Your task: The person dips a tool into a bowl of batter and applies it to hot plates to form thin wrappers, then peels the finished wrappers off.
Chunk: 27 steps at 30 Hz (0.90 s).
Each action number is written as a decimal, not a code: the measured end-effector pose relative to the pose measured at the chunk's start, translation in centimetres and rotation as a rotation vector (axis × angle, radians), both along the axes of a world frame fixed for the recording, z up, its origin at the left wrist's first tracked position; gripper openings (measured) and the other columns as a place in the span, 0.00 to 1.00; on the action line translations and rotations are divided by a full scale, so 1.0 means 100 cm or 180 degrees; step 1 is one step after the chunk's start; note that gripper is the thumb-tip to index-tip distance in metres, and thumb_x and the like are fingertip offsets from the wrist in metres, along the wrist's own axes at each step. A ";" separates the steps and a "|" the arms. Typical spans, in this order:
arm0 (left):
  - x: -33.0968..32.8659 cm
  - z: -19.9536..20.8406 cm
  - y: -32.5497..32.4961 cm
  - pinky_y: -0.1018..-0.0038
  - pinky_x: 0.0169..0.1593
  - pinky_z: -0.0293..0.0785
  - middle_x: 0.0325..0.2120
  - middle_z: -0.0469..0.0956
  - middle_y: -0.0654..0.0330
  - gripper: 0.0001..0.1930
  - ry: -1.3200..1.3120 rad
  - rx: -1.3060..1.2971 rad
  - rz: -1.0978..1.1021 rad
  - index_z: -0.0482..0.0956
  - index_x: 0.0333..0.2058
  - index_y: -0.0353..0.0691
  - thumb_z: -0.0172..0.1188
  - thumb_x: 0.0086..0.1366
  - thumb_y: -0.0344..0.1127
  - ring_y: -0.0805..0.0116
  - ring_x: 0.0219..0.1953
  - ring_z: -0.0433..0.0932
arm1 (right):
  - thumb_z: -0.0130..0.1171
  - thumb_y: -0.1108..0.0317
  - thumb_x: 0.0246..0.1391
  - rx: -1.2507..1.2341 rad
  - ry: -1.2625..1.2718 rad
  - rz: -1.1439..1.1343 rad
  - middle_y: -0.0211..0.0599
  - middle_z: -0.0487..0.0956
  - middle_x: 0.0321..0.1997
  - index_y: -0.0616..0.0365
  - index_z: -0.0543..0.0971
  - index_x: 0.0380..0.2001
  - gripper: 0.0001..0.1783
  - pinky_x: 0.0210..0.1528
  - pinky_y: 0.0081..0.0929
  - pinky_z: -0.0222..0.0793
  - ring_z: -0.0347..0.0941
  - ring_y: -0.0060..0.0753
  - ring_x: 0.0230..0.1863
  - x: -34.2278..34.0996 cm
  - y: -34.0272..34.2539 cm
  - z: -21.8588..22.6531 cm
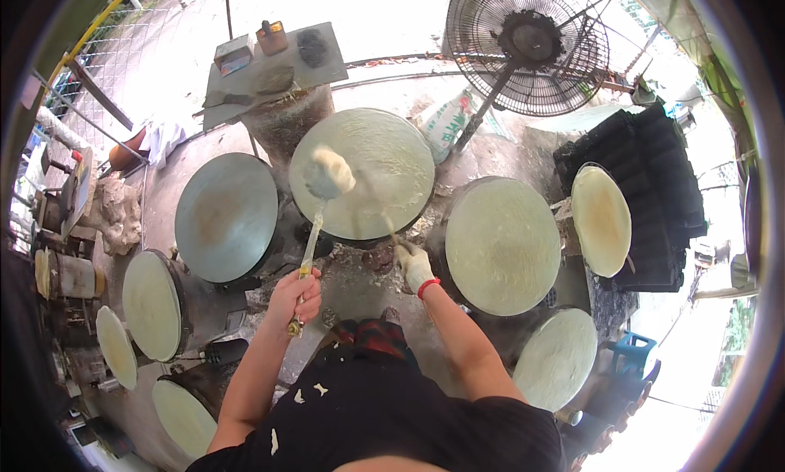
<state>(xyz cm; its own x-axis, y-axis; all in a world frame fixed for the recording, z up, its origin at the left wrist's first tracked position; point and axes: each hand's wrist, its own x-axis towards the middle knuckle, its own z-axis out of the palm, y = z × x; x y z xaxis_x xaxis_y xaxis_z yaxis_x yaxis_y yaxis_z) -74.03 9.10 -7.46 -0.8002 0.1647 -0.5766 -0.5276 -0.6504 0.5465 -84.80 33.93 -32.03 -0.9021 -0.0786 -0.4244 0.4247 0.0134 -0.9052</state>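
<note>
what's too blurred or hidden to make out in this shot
All in the head view:
- far end of the stick in the right hand: motion blur, over the middle griddle
- that hand's skin: covered by a white glove
- outline of the ladle bowl: blur and pale paste
- inside of the white sack: hidden by its own side

the dough (337, 168) is cream, the handle (314, 237) whitish and yellow, the middle sheet (384, 141) pale yellow-green. white glove (415, 269), red band (428, 287); black shirt (368, 411) with pale flecks (321, 389), red-and-black checked shorts (376, 335). the bare griddle (226, 217) is grey-blue, browner at centre; the stool (634, 353) blue, the bag (446, 125) white and green.
</note>
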 end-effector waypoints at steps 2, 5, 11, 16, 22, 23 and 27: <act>0.001 0.004 -0.004 0.82 0.11 0.54 0.15 0.61 0.67 0.07 -0.0131 0.0327 0.0225 0.66 0.39 0.36 0.47 0.66 0.32 0.82 0.10 0.56 | 0.55 0.67 0.55 -0.0109 -0.0342 0.0944 0.22 0.68 0.21 0.57 0.73 0.52 0.20 0.18 0.14 0.53 0.58 0.14 0.17 -0.001 -0.001 0.030; 0.018 -0.001 -0.010 0.83 0.11 0.54 0.15 0.61 0.67 0.06 -0.0639 0.0789 0.0579 0.66 0.39 0.36 0.46 0.66 0.31 0.83 0.10 0.56 | 0.55 0.66 0.55 -0.0530 -0.1189 0.0483 0.23 0.67 0.21 0.52 0.74 0.50 0.18 0.15 0.16 0.50 0.58 0.15 0.17 -0.009 0.013 0.041; 0.055 0.038 -0.049 0.82 0.10 0.55 0.16 0.60 0.66 0.05 0.0073 -0.0259 0.0964 0.66 0.39 0.37 0.45 0.66 0.30 0.82 0.09 0.56 | 0.52 0.62 0.57 -0.0835 -0.0659 -0.0708 0.23 0.66 0.19 0.48 0.70 0.54 0.20 0.12 0.18 0.49 0.56 0.15 0.12 -0.028 -0.010 0.066; 0.039 0.045 -0.106 0.81 0.09 0.55 0.15 0.62 0.64 0.07 0.0678 -0.1181 0.1065 0.65 0.41 0.37 0.46 0.64 0.28 0.79 0.07 0.58 | 0.51 0.66 0.58 -0.1021 -0.0780 -0.0211 0.23 0.67 0.21 0.50 0.65 0.59 0.24 0.12 0.15 0.51 0.58 0.15 0.14 -0.011 -0.092 0.080; -0.022 -0.092 -0.195 0.72 0.14 0.64 0.16 0.69 0.57 0.12 0.0543 -0.2451 0.0514 0.65 0.43 0.36 0.51 0.61 0.31 0.67 0.10 0.68 | 0.52 0.64 0.59 -0.0909 -0.0707 -0.0146 0.22 0.69 0.26 0.50 0.66 0.58 0.24 0.16 0.14 0.57 0.58 0.16 0.15 0.024 -0.225 0.080; -0.026 -0.121 -0.212 0.68 0.19 0.67 0.18 0.71 0.54 0.14 0.0522 -0.3004 0.0431 0.65 0.44 0.35 0.51 0.60 0.31 0.61 0.14 0.70 | 0.52 0.64 0.59 -0.0856 -0.0672 -0.0127 0.22 0.69 0.26 0.51 0.67 0.58 0.23 0.17 0.14 0.57 0.58 0.16 0.15 0.032 -0.250 0.080; -0.034 -0.160 -0.261 0.54 0.39 0.71 0.29 0.76 0.40 0.17 0.0492 -0.4643 -0.0099 0.65 0.45 0.35 0.52 0.56 0.32 0.38 0.34 0.74 | 0.51 0.68 0.57 0.1266 0.0946 0.0410 0.38 0.79 0.43 0.55 0.68 0.57 0.23 0.44 0.20 0.69 0.75 0.26 0.39 0.057 -0.304 0.027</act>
